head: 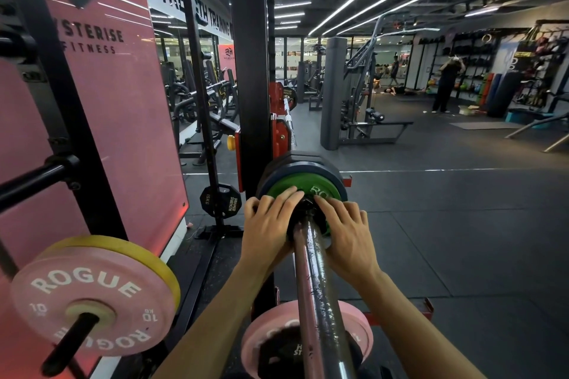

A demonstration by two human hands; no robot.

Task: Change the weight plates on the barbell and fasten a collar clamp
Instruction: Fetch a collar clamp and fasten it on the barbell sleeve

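Observation:
The barbell sleeve (317,280) runs away from me toward a green plate (303,186) with a dark blue plate (308,167) and black plates behind it. A black collar clamp (308,205) sits on the sleeve against the green plate. My left hand (269,221) lies on the clamp's left side with fingers reaching onto the green plate. My right hand (349,232) covers the clamp's right side, fingers curved over it. Much of the clamp is hidden under both hands.
The black rack upright (251,71) stands just left of the plates. A pink and yellow Rogue plate pair (92,295) hangs on a peg at lower left, another pink plate (308,338) sits below the bar. A person (445,83) stands far right on the open floor.

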